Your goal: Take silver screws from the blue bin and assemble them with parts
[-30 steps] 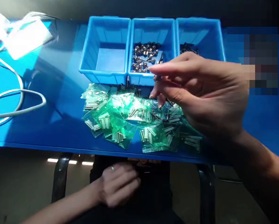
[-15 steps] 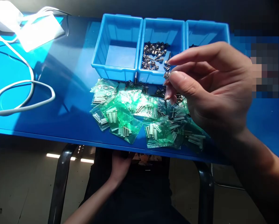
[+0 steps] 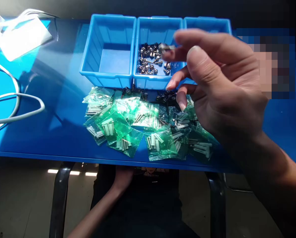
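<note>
At the far left of the table (image 3: 63,109), a white cable (image 3: 16,102) loops across the blue surface, with a white device (image 3: 21,38) lying in the bright light behind it, well away from my work. Below the near edge, my left hand (image 3: 123,177) is tucked at my lap under the table; its fingers are hidden, so I cannot tell whether that grip is closed or loose.

Moving right, three blue bins stand side by side along the back. I see nothing in the left bin (image 3: 108,49), so it looks ready to receive something. The middle bin (image 3: 158,79) holds a pile of small metal screws (image 3: 149,61), kept loose there where I can pick them out easily. Only the back rim of the right bin (image 3: 207,23) shows past my fingers.

Just in front of the bins, a spread of green plastic bags (image 3: 128,125) lies in an overlapping heap, each one holding a few pale metal pins. A few dark loose parts (image 3: 166,96) sit between the bags and the bins.

My right hand (image 3: 222,86) hovers over the middle bin, raised above everything. Thumb and forefinger are pinched together on one screw (image 3: 166,48), which I hold out sideways at the fingertips, above the pile. The other fingers curl down and out of the way, so the pinch alone carries the part. Further right, a blurred patch hides whatever is there.
</note>
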Tool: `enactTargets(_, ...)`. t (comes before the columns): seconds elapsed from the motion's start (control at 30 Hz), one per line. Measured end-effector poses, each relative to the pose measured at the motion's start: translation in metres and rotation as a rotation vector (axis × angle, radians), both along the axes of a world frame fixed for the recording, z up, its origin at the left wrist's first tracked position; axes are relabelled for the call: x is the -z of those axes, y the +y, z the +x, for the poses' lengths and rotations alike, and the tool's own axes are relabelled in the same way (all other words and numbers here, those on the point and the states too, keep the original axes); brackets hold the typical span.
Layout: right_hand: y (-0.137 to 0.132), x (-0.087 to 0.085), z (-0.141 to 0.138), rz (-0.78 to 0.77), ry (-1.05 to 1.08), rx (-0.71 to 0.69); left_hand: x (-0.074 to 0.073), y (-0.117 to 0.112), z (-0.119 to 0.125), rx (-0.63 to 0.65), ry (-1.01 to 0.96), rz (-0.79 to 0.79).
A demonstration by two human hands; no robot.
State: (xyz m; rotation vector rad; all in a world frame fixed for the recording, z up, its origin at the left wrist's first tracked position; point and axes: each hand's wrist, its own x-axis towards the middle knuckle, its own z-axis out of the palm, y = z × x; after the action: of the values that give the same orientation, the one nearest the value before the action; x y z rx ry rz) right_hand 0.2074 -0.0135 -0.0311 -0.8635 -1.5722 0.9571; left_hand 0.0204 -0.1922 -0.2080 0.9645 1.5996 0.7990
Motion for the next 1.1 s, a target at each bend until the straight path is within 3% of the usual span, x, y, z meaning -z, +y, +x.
enactTargets(0.23, -0.006, -0.013, 0.005, 0.059, -0.270, 0.013, -0.001, -0.017, -0.028, 0.153, -0.016, -0.117)
enactTargets(0.43, -0.009, -0.007, 0.002, 0.102, -0.423, -0.012, 0.006, -0.029, -0.045, 0.179, -0.025, -0.205)
enactTargets(0.73, -0.009, -0.008, 0.001, 0.134, -0.462, -0.005, 0.003, -0.016, -0.031, 0.131, -0.031, -0.200)
enactTargets(0.93, -0.010, -0.008, 0.002, 0.111, -0.487, -0.004, 0.010, -0.012, -0.021, 0.110, 0.025, -0.200)
enactTargets(1.1, -0.009, -0.006, 0.002, 0.149, -0.469, 0.000, 0.007, -0.012, -0.028, 0.139, 0.019, -0.239)
